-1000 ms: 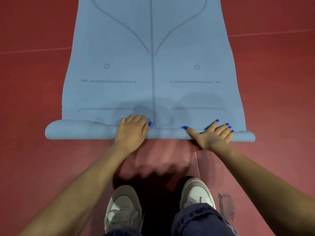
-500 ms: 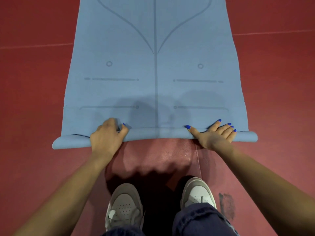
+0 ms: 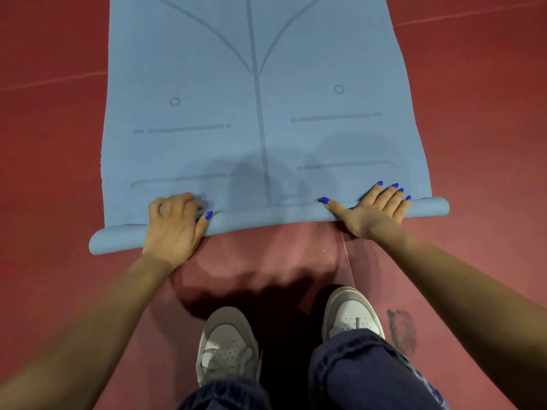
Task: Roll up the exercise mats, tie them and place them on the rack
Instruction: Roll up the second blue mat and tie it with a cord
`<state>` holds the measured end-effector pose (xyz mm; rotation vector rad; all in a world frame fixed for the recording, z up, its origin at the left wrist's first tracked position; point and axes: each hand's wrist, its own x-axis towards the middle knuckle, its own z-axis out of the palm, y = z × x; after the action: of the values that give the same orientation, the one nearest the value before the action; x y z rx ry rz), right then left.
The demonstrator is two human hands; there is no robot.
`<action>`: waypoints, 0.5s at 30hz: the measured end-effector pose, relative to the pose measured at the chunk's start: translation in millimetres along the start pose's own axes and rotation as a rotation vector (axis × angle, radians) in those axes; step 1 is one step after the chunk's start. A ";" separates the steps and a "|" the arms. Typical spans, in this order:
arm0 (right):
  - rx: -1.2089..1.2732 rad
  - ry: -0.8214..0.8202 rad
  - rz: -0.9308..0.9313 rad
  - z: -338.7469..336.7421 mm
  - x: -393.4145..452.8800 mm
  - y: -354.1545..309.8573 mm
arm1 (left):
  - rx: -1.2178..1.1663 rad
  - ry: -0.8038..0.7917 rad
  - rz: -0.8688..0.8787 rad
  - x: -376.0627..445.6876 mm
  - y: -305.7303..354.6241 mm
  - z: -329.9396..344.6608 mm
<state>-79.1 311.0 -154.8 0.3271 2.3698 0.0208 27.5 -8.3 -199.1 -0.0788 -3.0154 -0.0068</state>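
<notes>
A blue exercise mat (image 3: 254,113) with grey printed lines lies flat on the red floor and runs away from me. Its near end is rolled into a thin tube (image 3: 266,217) that slants slightly, lower on the left. My left hand (image 3: 174,226) sits on the left part of the roll with its fingers curled over the top and the thumb along the front. On the right part of the roll my right hand (image 3: 373,208) presses down with straight, spread fingers.
The red floor (image 3: 488,128) surrounds the mat, with faint pale lines across it. My two white shoes (image 3: 228,347) stand just behind the roll. A dark smudge (image 3: 402,329) marks the floor by the right shoe.
My left hand slid left along the roll, from near the centre line to the left part. The roll has gone slightly forward on the right side. My right hand stayed in place.
</notes>
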 end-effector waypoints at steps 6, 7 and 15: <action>-0.043 -0.017 0.007 -1.5 1.0 -0.8 | 0.015 -0.215 -0.268 -30.4 -16.3 -14.5; -0.046 -0.021 0.011 -1.6 1.2 -0.6 | -0.019 -0.241 -0.257 -24.2 -17.0 -17.5; 0.005 0.116 -0.057 11.1 1.0 3.1 | 0.064 -0.109 -0.354 -7.0 -19.5 -2.5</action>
<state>-71.6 313.4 -163.3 0.2668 2.4937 0.0065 33.7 -28.1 -197.5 0.4738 -3.0887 0.0629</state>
